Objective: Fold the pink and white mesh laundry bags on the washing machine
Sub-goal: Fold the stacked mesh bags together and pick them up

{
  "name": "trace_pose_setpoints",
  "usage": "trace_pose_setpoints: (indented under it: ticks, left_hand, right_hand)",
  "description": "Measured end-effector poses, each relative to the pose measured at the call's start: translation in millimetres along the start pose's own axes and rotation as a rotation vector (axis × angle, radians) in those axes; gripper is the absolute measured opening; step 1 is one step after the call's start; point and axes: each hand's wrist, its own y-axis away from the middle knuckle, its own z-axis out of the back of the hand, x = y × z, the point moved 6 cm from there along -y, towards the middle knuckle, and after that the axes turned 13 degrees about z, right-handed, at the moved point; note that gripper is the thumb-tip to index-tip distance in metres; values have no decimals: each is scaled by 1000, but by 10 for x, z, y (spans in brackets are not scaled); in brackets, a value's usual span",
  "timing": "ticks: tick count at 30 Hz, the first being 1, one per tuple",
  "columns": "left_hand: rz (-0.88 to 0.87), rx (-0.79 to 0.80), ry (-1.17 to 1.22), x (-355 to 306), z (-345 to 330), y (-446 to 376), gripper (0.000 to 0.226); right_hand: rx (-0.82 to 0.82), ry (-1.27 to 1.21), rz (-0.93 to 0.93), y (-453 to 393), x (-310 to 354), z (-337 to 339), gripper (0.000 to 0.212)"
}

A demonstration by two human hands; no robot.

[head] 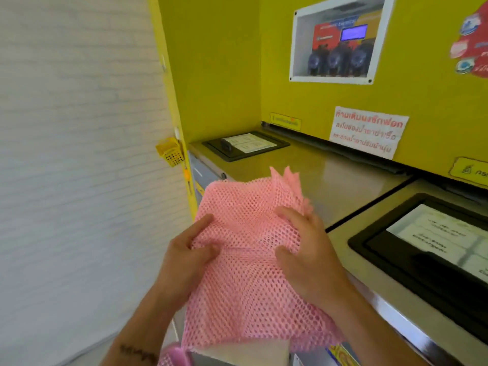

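Note:
A pink mesh laundry bag (pixel 245 281) hangs in front of me, held up over the front left corner of the washing machine top (pixel 343 180). My left hand (pixel 184 257) pinches its left edge between thumb and fingers. My right hand (pixel 306 249) grips the mesh on the right side, fingers curled into the fabric. The bag's upper part is bunched, with a loose corner sticking up. No white mesh bag is in view.
A black-framed lid panel (pixel 245 145) lies at the back left of the machine top. A second machine with a black panel (pixel 427 249) stands to the right. Yellow wall behind carries a sign (pixel 367 132). A small yellow basket (pixel 171 153) hangs at left.

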Motion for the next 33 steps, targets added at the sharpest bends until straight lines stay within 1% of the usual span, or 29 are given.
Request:
trace_pose_setpoints:
  ticks: [4, 7, 8, 10, 14, 16, 19, 21, 24, 27, 30, 33]
  left_hand:
    - [75, -16, 50, 300, 370, 68, 49]
    - [158, -53, 139, 651, 677, 50, 42]
    - [166, -65, 137, 784, 781, 39, 41]
    - [169, -92, 55, 1133, 1005, 17, 40]
    - [215, -111, -95, 2120, 1546, -108, 43]
    - [238, -83, -141, 2709, 1856, -235, 44]
    - [309, -27, -159, 3539, 2203, -373, 45]
    - [404, 12, -187, 4080, 2397, -313, 47]
    - [551, 65, -181, 4732, 2569, -156, 46]
    - [610, 97, -155, 5162, 2663, -210, 45]
    - [716, 97, -141, 5512, 2691, -285, 42]
    - [838, 133, -171, 6009, 2617, -384, 45]
  right_hand:
    - [88, -32, -82, 100, -118, -512, 61]
    - [97, -51, -140, 189, -217, -1020, 63]
    - [100, -62, -165, 241, -260, -1219, 63]
    - [131, -97, -217, 389, -349, -1681, 62]
    - [184, -155, -311, 726, -533, -2766, 62]
    - [203, -180, -368, 972, -636, -3438, 63]
    - [218, -196, -474, 1386, -773, -4256, 63]
    - [301, -176, -575, 1703, -794, -4678, 65]
    - [389, -194, -699, 2039, -749, -5042, 67]
    - [445, -150, -754, 2124, -869, -5377, 64]
    - [487, -84, -772, 2244, -1110, -5745, 69]
    - [542, -58, -803, 2427, -1507, -6154, 65]
